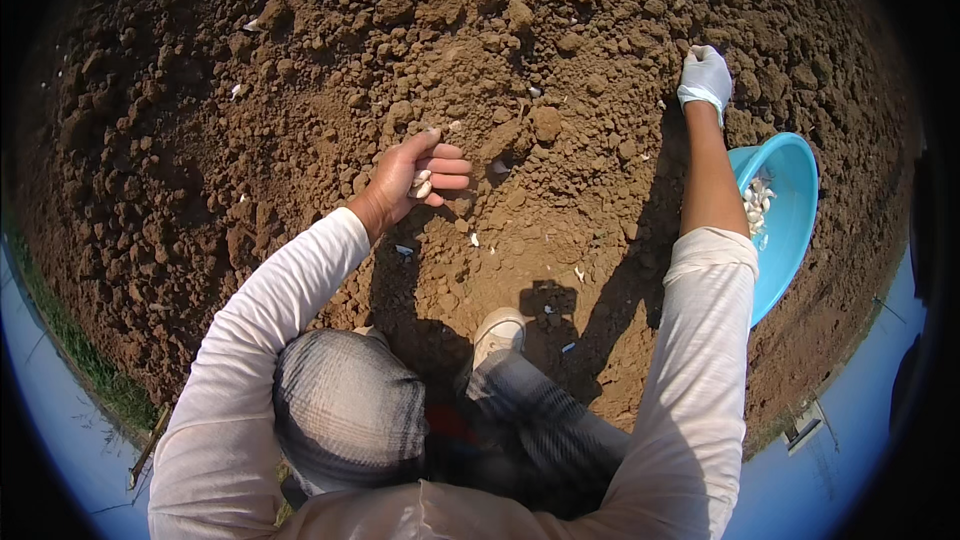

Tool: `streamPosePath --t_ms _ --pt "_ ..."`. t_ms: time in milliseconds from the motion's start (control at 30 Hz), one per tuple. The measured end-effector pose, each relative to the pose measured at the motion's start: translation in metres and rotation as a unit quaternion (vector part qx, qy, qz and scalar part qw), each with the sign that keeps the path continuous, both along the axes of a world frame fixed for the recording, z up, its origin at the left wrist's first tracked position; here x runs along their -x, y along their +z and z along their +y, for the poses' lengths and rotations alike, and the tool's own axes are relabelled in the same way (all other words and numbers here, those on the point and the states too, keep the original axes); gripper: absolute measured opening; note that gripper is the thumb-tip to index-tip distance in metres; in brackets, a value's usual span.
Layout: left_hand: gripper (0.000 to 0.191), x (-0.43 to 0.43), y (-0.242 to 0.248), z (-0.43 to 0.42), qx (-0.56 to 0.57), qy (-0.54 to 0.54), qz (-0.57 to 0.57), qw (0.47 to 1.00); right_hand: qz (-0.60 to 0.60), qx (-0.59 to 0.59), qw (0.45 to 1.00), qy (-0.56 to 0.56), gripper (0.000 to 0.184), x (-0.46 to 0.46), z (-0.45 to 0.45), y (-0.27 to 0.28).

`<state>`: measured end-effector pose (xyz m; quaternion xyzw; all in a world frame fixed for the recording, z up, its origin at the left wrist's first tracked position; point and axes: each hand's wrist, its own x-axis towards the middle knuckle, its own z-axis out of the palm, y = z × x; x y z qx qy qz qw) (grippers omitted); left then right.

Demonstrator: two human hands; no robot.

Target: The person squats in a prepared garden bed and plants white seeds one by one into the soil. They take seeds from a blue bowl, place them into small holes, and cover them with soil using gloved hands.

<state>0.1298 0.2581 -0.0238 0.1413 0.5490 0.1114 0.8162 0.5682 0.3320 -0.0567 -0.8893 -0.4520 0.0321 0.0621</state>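
Note:
Several pale garlic cloves rest in the palm of my bare left hand, which is half curled above the broken soil with the fingers pointing right. My right hand wears a white glove and reaches far forward to the soil. Its fingers are bent and bunched at the ground, and their tips are hidden, so I cannot see whether a clove is between them. Behind my right forearm, a light blue plastic basin sits tilted, holding a heap of garlic cloves; the forearm hides part of its rim.
Loose, cloddy brown soil spreads all around. Single white cloves lie scattered on it, one just right of my left fingers and another farther ahead. My light-coloured shoe stands on the soil below. Green grass edges the far left.

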Motion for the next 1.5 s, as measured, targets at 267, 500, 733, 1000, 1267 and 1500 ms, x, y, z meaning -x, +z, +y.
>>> streamPosePath --t_ms 267,500,733,1000,1267,1500 --pt "0.051 0.001 0.002 0.002 0.004 -0.001 -0.014 1.0 -0.01 0.041 0.999 -0.028 0.017 -0.004 0.005 -0.008" --pt "0.047 0.0 -0.002 0.001 0.015 0.009 0.017 1.0 -0.036 0.115 0.993 -0.013 0.023 0.0 0.017 -0.005" --pt "0.051 0.001 -0.005 0.002 -0.014 -0.03 0.043 0.999 0.08 0.053 0.995 0.039 0.029 0.001 0.014 0.082" --pt "0.051 0.001 -0.006 0.001 -0.037 -0.034 0.033 0.998 -0.098 -0.146 0.975 -0.136 0.041 -0.062 -0.258 0.202" --pt "0.044 -0.004 -0.009 -0.001 -0.031 -0.023 0.047 0.998 0.507 -0.327 0.604 -0.52 0.098 -0.024 -0.425 0.144" --pt "0.032 0.002 0.046 -0.015 -0.045 -0.06 0.012 0.997 0.568 -0.389 0.552 -0.471 0.052 0.016 -0.395 0.133"
